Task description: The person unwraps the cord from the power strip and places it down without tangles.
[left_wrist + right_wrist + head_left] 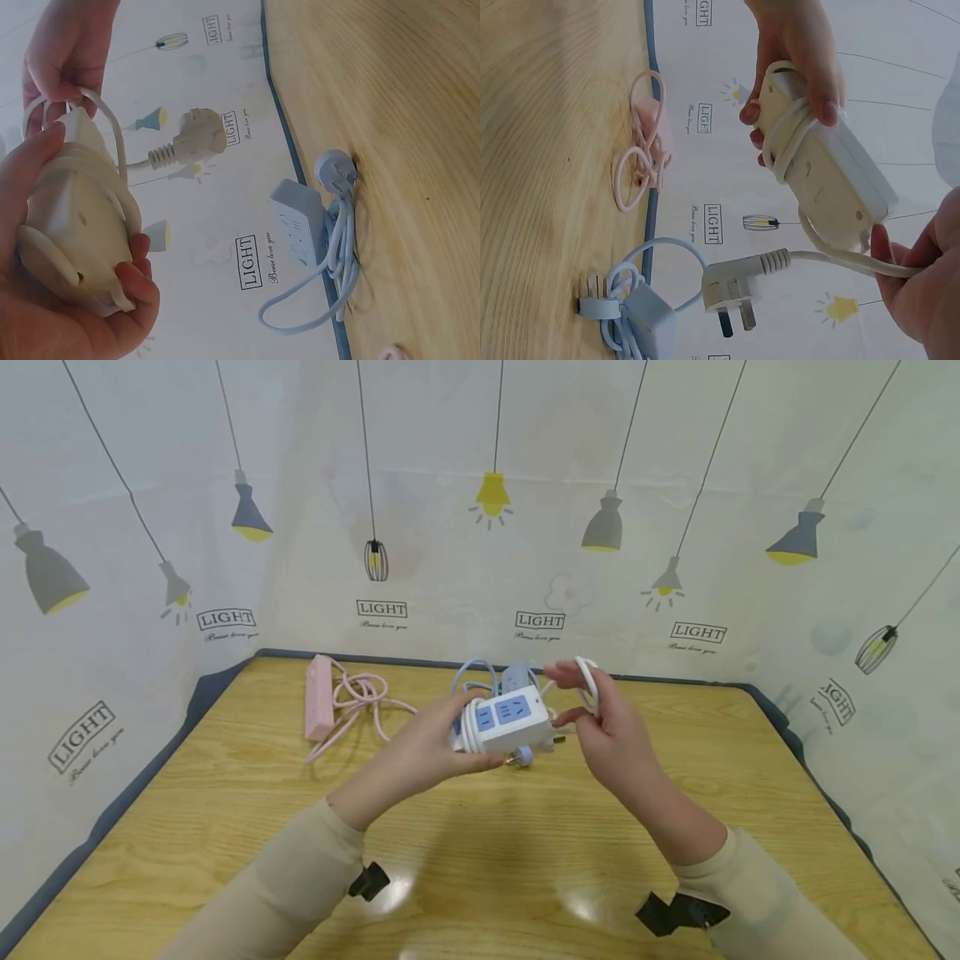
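My left hand grips a white power strip with blue socket faces, holding it above the table. Several turns of its white cord wrap around the body near the left fingers. To the right, my right hand pinches the cord's free length, and a loop of it stands up around the fingers. The cord's three-pin plug dangles below the strip, pins bare in the right wrist view. In the left wrist view, the strip's plain back with its screw holes faces the camera.
Behind the held strip, a light blue power strip lies on the table with its cord bundled and its plug beside it. A pink power strip with a loosely tangled cord lies at the back left. A printed curtain borders the wooden table.
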`<state>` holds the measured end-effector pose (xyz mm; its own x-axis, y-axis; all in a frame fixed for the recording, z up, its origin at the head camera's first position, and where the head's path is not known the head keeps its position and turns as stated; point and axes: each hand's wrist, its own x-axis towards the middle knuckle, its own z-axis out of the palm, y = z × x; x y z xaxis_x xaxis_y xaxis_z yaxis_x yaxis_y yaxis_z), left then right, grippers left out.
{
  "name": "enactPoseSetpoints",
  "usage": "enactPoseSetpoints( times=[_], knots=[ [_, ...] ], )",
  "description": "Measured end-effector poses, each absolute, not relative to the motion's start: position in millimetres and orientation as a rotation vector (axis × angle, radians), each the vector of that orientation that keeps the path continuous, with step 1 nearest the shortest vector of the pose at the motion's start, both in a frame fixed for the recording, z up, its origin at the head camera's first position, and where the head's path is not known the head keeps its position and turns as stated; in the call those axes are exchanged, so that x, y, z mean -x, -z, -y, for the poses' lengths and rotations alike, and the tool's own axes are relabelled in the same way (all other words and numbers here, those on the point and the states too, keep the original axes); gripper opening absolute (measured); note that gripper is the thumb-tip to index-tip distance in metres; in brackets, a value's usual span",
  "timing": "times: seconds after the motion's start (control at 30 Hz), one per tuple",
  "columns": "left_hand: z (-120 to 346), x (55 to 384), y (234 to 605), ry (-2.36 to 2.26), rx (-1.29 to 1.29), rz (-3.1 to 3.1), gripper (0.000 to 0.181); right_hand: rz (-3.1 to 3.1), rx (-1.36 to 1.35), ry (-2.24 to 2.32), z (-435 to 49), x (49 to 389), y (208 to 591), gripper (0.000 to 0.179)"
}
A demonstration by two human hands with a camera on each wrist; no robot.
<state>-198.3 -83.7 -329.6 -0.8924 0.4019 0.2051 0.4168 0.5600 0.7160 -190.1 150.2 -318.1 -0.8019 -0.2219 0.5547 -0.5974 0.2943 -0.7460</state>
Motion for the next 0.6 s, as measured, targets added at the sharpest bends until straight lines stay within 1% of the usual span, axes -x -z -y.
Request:
enactPoseSetpoints(
  times=[0.1,0.23,0.37,0.47,0.6],
  knots=[
    [85,197,329,1.249,0.773,2.771,0.079,2.275,-0.692,-1.535,-152,191,318,0.065],
    [87,195,328,1.187,0.813,2.787,0.084,2.386,-0.662,-1.44,-157,192,318,0.063],
    [90,194,327,1.076,0.87,2.792,0.087,2.402,-0.794,-1.214,-161,195,319,0.058],
    [91,193,326,1.007,0.935,2.785,0.086,2.414,-0.902,-1.038,-164,197,320,0.05],
    [91,191,324,0.91,1.001,2.785,0.084,2.53,-0.938,-0.89,-166,197,318,0.04]
  ],
)
